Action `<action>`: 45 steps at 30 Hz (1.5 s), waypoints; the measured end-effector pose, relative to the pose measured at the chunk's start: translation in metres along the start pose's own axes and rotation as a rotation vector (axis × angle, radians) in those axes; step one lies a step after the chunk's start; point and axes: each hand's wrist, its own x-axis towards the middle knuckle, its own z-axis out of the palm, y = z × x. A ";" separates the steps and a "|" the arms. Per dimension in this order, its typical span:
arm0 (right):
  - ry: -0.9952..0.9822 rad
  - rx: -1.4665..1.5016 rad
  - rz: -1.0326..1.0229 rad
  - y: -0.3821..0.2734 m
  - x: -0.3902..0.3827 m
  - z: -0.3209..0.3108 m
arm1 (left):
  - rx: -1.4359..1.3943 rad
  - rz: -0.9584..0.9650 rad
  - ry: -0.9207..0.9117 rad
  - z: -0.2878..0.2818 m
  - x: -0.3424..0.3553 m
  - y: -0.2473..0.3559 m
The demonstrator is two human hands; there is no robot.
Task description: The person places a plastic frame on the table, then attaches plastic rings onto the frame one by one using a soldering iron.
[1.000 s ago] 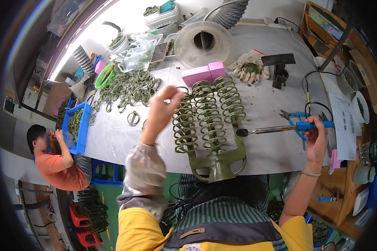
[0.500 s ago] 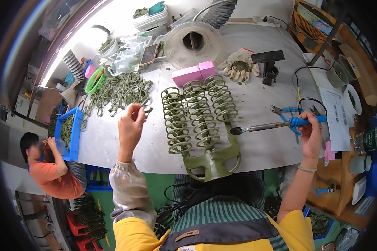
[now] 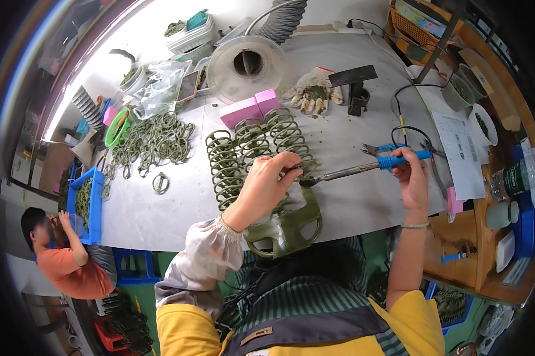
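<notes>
My right hand is closed round the blue handle of a soldering iron. The iron's dark tip reaches left and meets or nearly meets a green, wax-like rack, which has three columns of stacked rings on a forked base. Over the right-hand part of this rack, my left hand is bent with thumb and fingers pinched close to the iron's tip; what lies between them is mostly hidden. To the left is a heap of loose green rings, with a single ring apart from it.
Behind the rack stand pink blocks, a clear round hood, a stained glove and a black stand. Pliers and cables lie right. At left, a co-worker sits by a blue bin.
My left hand has moved right from beside the ring heap to the rack, near the iron's tip. One ring now lies apart on the table. The whole view has shifted slightly.
</notes>
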 end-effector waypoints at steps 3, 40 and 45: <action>0.010 0.037 0.028 0.008 0.002 0.003 | -0.002 -0.013 -0.017 0.004 0.003 -0.003; 0.023 -0.028 -0.041 -0.012 0.003 -0.021 | 0.089 0.166 -0.022 0.000 0.006 -0.009; 0.008 0.000 -0.034 -0.018 -0.005 -0.015 | 0.072 -0.195 0.300 -0.091 -0.020 -0.089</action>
